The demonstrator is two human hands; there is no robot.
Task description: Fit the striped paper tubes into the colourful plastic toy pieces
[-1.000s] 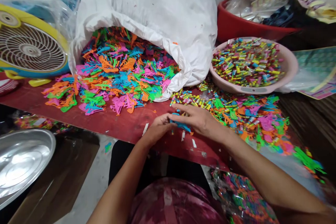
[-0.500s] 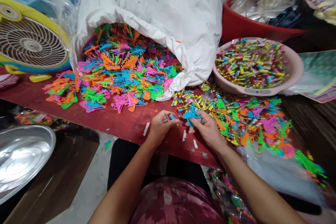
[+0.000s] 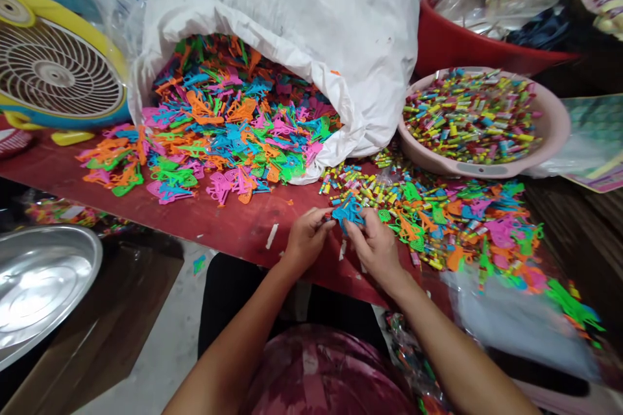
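Over the red tabletop my two hands are almost touching. My right hand (image 3: pixel 377 245) is closed on a blue plastic toy piece (image 3: pixel 346 209) with latticed parts; whether it is one piece or several stacked I cannot tell. My left hand (image 3: pixel 306 238) pinches a small tube with a red end, mostly hidden by the fingers, against the left side of the blue piece. Just beyond them lies a pile of small colourful tubes (image 3: pixel 360 183). To the right, similar tubes mix with orange, green, pink and blue plastic pieces (image 3: pixel 501 230).
A large white sack (image 3: pixel 311 6) spills bright plastic pieces (image 3: pixel 233 126) onto the red table (image 3: pixel 228 227). A pink basin (image 3: pixel 555 133) holds many tubes. Around stand a yellow fan (image 3: pixel 58 74), a metal bowl (image 3: pixel 39 292), a red tub (image 3: pixel 438 35) and clear plastic bags (image 3: pixel 520 318).
My hands have come closer together. The small tube in my left hand has moved right, up against the blue piece, and the blue piece has shifted slightly left.
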